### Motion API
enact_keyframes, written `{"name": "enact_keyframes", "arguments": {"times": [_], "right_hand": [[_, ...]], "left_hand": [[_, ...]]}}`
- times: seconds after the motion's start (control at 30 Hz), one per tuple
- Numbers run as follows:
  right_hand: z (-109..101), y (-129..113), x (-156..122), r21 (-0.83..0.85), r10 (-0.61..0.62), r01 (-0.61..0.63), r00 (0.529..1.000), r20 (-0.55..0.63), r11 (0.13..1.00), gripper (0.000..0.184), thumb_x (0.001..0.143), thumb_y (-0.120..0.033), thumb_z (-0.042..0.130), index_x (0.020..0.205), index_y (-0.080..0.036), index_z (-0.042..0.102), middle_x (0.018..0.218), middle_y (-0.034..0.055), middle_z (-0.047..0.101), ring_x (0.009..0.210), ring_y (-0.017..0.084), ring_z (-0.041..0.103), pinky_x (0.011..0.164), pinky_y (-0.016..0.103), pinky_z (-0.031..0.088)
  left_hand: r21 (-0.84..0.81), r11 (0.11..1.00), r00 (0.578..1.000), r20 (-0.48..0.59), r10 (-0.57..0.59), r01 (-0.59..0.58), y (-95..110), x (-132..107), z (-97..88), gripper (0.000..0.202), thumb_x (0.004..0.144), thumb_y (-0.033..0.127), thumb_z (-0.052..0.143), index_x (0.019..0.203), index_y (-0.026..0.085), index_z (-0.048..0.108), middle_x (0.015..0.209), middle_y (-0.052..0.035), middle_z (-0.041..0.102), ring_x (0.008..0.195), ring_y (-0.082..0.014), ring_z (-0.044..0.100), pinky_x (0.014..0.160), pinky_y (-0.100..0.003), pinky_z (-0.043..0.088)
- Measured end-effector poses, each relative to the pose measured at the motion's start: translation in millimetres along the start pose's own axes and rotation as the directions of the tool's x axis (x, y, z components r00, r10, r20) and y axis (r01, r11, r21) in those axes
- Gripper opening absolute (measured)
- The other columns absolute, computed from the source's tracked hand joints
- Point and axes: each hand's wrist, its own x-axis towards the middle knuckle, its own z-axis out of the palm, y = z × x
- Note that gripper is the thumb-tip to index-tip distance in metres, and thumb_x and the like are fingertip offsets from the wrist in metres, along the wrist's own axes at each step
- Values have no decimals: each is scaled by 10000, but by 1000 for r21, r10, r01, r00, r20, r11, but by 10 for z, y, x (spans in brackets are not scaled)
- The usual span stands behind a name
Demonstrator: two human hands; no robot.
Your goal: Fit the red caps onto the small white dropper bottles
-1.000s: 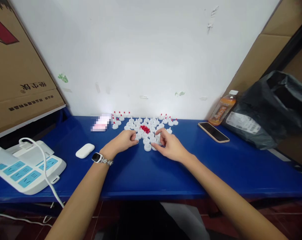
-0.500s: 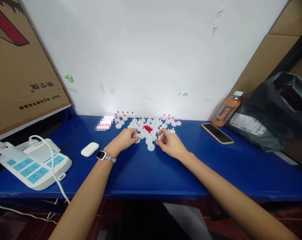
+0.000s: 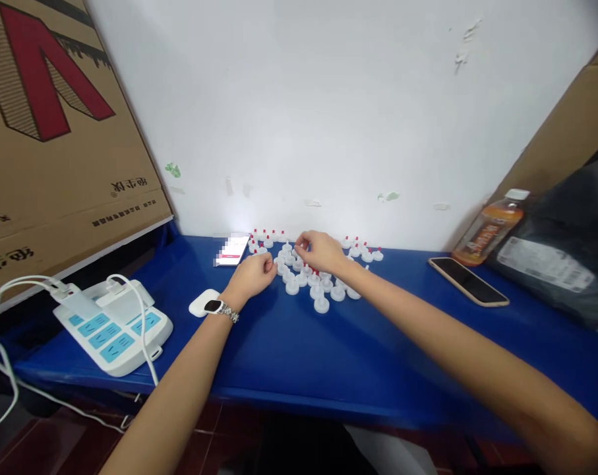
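Observation:
Several small white round caps (image 3: pixel 321 304) lie in a cluster on the blue table (image 3: pixel 358 349), some near the wall with red tips (image 3: pixel 378 254). My left hand (image 3: pixel 253 275), with a watch on the wrist, rests closed at the cluster's left edge; what its fingers hold is hidden. My right hand (image 3: pixel 319 249) reaches over the middle of the cluster toward the wall, fingers pinched together over the caps. What it pinches is too small to make out.
A white power strip (image 3: pixel 111 325) with cables sits at the left, with a white earbud case (image 3: pixel 203 302) beside my left wrist. A phone (image 3: pixel 468 282), an orange drink bottle (image 3: pixel 490 227) and a black bag (image 3: pixel 570 251) lie at the right. A cardboard box (image 3: pixel 56 138) leans at the left.
My right hand has moved from the cluster's near right side up over its middle, toward the wall. The view has shifted, so everything sits further right in the frame.

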Motion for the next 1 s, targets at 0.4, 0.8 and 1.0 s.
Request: {"name": "enact_keyframes", "arguments": {"times": [0.4,0.8,1.0], "right_hand": [[964,-209,1180,-140,176,-153,969,171,978,183,849,-322,642,967,-215,732,1097,102,730,1126,286,601,1012,464,366],[528,-38,677,347,2,22,998,-69,937,193,950,-290,453,1019,-176,592,1032,79,691,882,195,651,828,341,496],[102,68,-17,661,-29,70,997,-73,747,289,979,-431,429,1104,-207,561,1008,37,648,671,129,643,640,272,498]], "left_hand": [[-144,984,993,62,-100,108,-198,-38,131,302,847,402,547,649,211,423,571,26,512,534,-127,440,530,-258,289],[-277,960,1000,11,-22,24,-145,-37,95,318,871,415,554,663,201,444,576,27,490,533,-117,440,523,-249,301],[-496,866,991,-134,-8,-60,44,2,28,366,911,459,542,684,200,417,577,46,440,526,-96,404,515,-232,299]]}}
